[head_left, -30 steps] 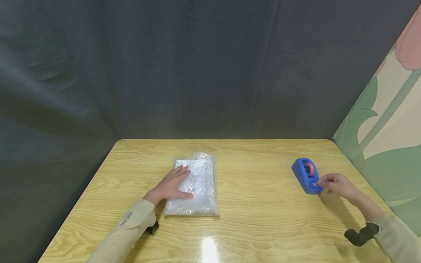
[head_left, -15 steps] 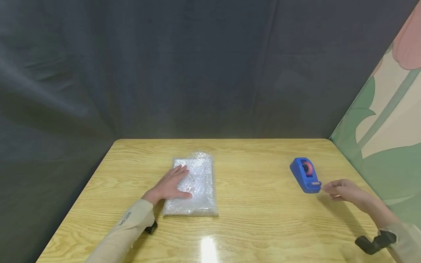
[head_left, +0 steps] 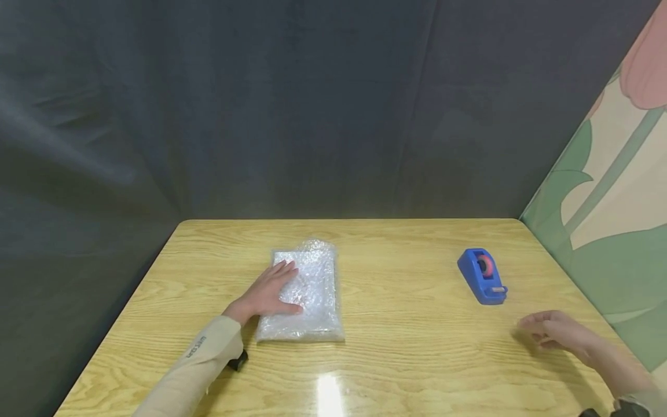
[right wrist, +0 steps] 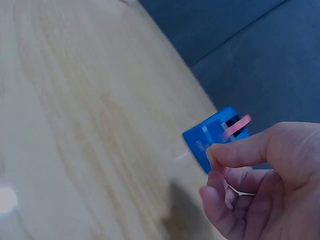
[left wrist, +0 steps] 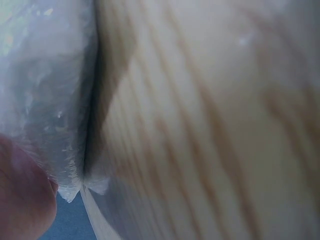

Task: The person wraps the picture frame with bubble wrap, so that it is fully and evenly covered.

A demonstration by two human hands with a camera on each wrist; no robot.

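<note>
A flat packet in clear bubble wrap (head_left: 316, 289) lies left of the table's middle. My left hand (head_left: 268, 294) rests on its left part, fingers spread and straight. In the left wrist view the edge of the bubble wrap (left wrist: 50, 95) fills the left side, beside a piece of that hand. Right of and nearer than the blue tape dispenser (head_left: 482, 277), my right hand (head_left: 560, 335) is raised over the table. Its thumb and forefinger pinch together in the right wrist view; a faint pale streak of clear tape (right wrist: 182, 156) shows beside the fingertips.
The wooden table (head_left: 406, 359) has a bright light reflection near its front. A pink-red roll (head_left: 486, 266) sits in the dispenser. Dark cloth (head_left: 312, 116) hangs behind and at the left, and a flower-patterned wall (head_left: 620, 231) borders the right.
My right hand has left the dispenser's cutting end, moving right and toward me, with its thumb and forefinger still pinched. The left hand stays on the bubble-wrapped packet.
</note>
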